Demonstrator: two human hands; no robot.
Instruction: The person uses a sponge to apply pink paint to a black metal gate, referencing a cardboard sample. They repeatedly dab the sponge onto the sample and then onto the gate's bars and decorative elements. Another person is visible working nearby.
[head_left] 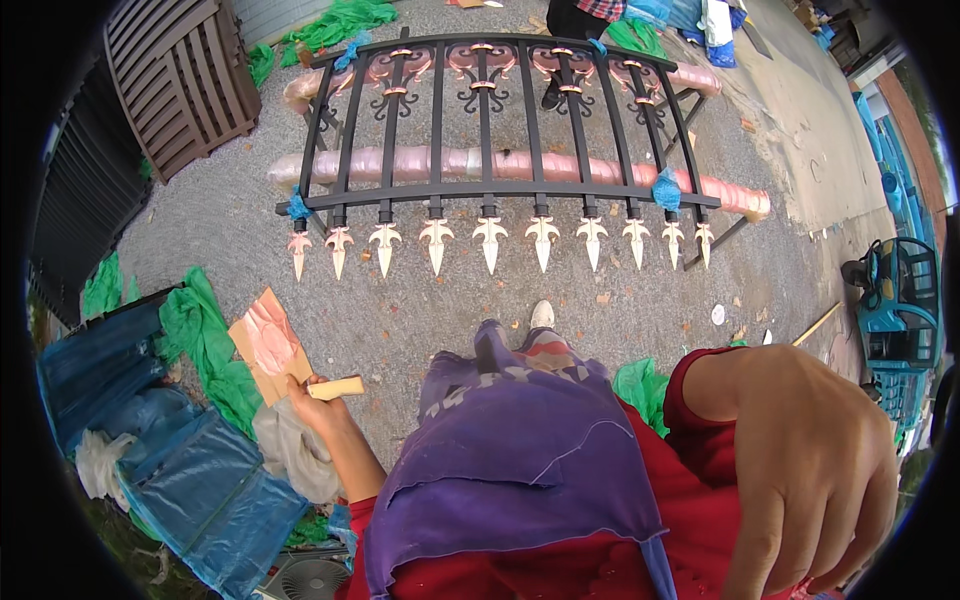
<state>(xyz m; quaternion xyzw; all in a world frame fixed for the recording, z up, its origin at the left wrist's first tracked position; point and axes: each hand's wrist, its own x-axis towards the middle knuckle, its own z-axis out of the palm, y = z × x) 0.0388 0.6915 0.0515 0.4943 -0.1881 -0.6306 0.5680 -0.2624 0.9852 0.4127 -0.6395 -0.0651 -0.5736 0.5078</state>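
Note:
My left hand (318, 402), at the lower left, is closed around a piece of brown cardboard (251, 345) smeared with shiny pink-copper paint. A short, pale cream block-like handle (336, 388) sticks out to the right from the same hand; its kind is not clear. My right hand (815, 460) is raised close to the camera at the lower right, back up, fingers bent downward. Its fingertips are hidden, so what they hold, if anything, does not show. Ahead lies a black metal fence panel (487, 140) with pale copper spearhead tips (490, 240) pointing toward me.
Pink-wrapped rollers (400, 163) on stands support the panel. A person's legs (572, 22) show behind it. Brown slatted panels (180, 75) stand far left. Blue plastic sheeting (210, 480) and green wrap (195, 325) lie left. A teal vehicle (898, 305) stands at the right.

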